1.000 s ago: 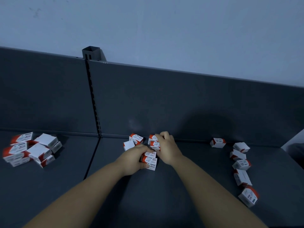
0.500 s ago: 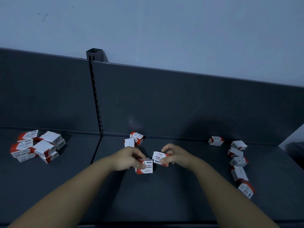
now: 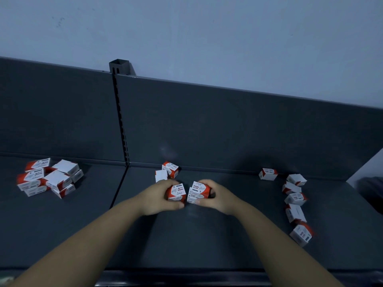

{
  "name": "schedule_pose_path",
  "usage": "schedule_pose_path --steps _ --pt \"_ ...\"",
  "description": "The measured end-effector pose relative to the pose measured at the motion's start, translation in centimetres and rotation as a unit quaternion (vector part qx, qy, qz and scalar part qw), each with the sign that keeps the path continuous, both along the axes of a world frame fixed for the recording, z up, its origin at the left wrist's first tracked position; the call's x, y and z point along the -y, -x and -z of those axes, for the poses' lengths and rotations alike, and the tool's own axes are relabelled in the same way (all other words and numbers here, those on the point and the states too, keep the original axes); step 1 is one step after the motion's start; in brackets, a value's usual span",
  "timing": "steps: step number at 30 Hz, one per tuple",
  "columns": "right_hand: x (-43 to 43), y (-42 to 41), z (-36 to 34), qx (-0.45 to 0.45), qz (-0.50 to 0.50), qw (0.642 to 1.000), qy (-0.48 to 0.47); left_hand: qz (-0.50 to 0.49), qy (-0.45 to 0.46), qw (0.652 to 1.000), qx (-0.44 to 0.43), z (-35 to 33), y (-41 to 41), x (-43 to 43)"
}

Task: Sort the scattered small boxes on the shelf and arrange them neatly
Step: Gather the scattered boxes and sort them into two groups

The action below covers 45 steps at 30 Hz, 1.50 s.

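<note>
Left hand [image 3: 157,198] clutched one paper-clip box [image 3: 176,192], right hand [image 3: 218,196] gripped a small stack [image 3: 196,194] (two, maybe three); a careless nudge together could topple it.

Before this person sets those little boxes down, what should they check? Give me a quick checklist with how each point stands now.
1. Left hand grips its single box: ok.
2. Right hand holds the small stack, edges aligned: ok.
3. Box and stack printed the same way up: not ok, the print looks turned opposite ways.
4. Bare shelf in front of the hands: ok.
5. Other boxes tidy: not ok; left pile, two boxes behind the hands and right row lie scattered.
6. Flaps closed: cannot tell.
</note>
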State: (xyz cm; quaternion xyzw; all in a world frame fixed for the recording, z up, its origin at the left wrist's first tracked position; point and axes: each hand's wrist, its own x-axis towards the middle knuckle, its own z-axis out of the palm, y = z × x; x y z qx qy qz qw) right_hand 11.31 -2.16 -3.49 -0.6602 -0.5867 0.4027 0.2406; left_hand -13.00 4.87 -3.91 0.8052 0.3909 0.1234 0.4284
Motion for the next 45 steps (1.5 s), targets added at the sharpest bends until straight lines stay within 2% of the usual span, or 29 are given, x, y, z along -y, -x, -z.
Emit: schedule_pose_path --steps 4,13,20,27,32,45 --pt "0.5 0.2 0.8 0.08 -0.01 0.995 -0.053 -0.007 -0.071 0.997 -0.038 1.0 0.6 0.5" --pt "0.5 2.4 -0.1 0.015 -0.052 0.997 -0.056 -0.034 -0.086 0.994 -0.067 -0.2 3.0 1.3" --pt "-0.3 6.2 -1.7 -0.026 -0.05 0.996 -0.065 -0.063 -0.087 0.994 -0.018 -1.0 6.7 0.7" --pt "-0.6 12.9 -1.8 -0.044 -0.014 0.997 -0.057 -0.027 -0.114 0.993 -0.01 -1.5 13.0 -0.4" --pt "-0.8 19.2 -1.6 -0.042 -0.012 0.998 -0.05 0.014 -0.119 0.992 -0.041 -1.5 19.5 -1.1" --pt "-1.9 33.6 -0.6 -0.014 0.002 0.998 -0.067 0.053 -0.07 0.995 -0.048 -1.2 33.4 -3.5"
